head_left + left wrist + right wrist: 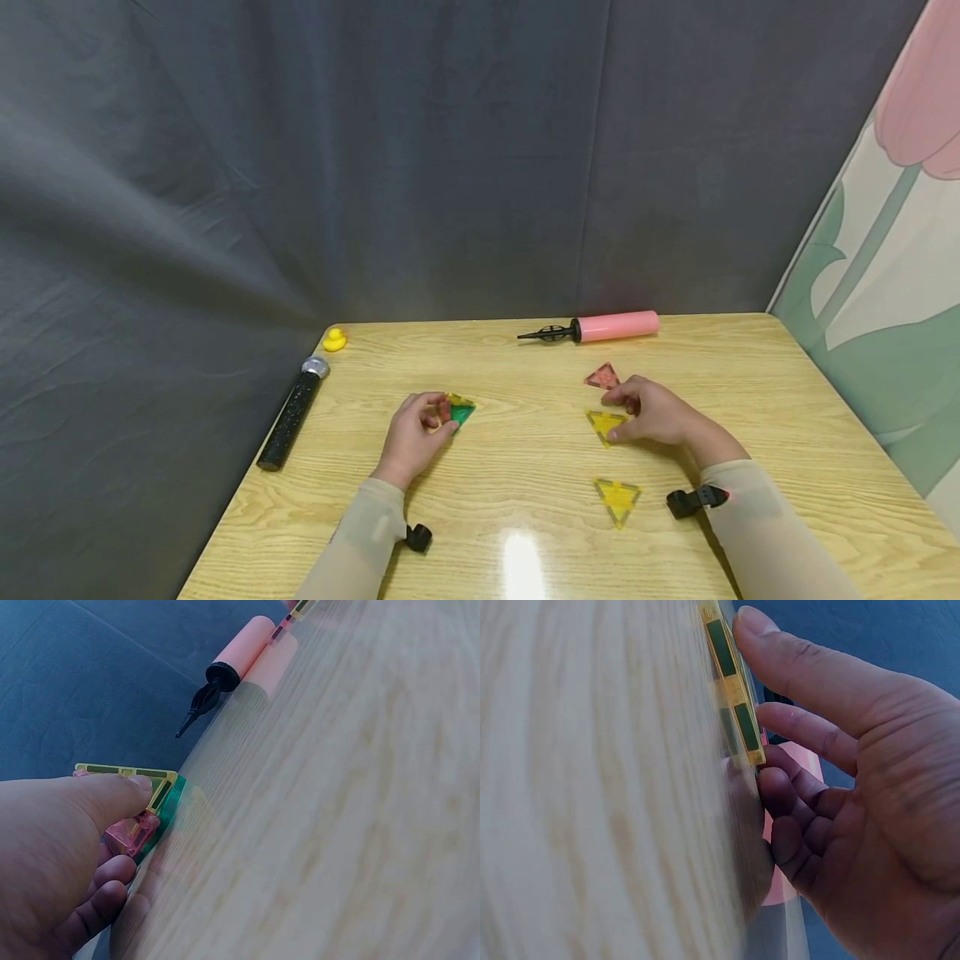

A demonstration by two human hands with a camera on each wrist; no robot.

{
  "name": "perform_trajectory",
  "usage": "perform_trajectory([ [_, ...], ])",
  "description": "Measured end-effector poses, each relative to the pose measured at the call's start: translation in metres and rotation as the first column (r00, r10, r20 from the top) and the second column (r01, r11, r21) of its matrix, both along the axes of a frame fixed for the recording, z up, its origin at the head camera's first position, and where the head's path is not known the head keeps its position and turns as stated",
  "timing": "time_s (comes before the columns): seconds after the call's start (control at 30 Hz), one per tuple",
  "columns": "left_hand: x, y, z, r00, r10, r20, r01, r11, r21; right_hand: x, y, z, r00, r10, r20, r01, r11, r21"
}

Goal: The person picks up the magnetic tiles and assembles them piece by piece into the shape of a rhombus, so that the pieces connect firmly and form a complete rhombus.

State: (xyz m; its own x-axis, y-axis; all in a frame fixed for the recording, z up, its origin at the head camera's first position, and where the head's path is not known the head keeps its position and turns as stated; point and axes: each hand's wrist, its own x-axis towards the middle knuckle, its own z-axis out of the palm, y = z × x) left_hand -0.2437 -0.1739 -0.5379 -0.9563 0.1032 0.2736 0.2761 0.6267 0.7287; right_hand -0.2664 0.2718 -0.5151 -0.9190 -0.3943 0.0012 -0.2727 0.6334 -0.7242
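Note:
My left hand [412, 437] pinches a small stack of see-through triangular magnetic tiles at the table's left middle. A green tile [461, 413] lies beneath, with a yellow tile [161, 787] and a red tile [133, 834] over it. In the left wrist view the thumb presses on the yellow one. My right hand [652, 412] grips another yellow triangular tile [602, 423] at its right side, with the thumb on it and the fingers curled beside it. Just beyond those fingers lies a red triangular tile [602, 376]. Nearer me is one more yellow triangular tile [618, 500].
A pink hand pump [617, 326] with a black nozzle lies at the table's back edge. Along the left edge are a black microphone [291, 417] and a yellow rubber duck [334, 339]. Dark cloth [465, 167] hangs behind the wooden table [517, 467].

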Motion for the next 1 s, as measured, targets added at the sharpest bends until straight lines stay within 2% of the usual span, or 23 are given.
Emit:
perform_trajectory([
  [0.5, -0.0025, -0.0014, -0.0028, 1.000, 0.004, -0.004, -0.004, 1.000, -0.015, 0.0028, -0.0046, 0.0014, 1.000, 0.021, 0.017, -0.021, 1.000, 0.020],
  [0.77, -0.0025, -0.0014, -0.0025, 1.000, 0.006, 0.010, -0.006, 1.000, -0.001, 0.0040, -0.0075, 0.0027, 0.999, 0.036, 0.008, -0.037, 0.999, 0.033],
  [1.0, -0.0031, -0.0020, -0.0033, 1.000, -0.002, -0.004, 0.002, 1.000, -0.002, 0.0037, -0.0088, 0.0019, 0.999, 0.033, -0.005, -0.032, 0.998, 0.048],
])
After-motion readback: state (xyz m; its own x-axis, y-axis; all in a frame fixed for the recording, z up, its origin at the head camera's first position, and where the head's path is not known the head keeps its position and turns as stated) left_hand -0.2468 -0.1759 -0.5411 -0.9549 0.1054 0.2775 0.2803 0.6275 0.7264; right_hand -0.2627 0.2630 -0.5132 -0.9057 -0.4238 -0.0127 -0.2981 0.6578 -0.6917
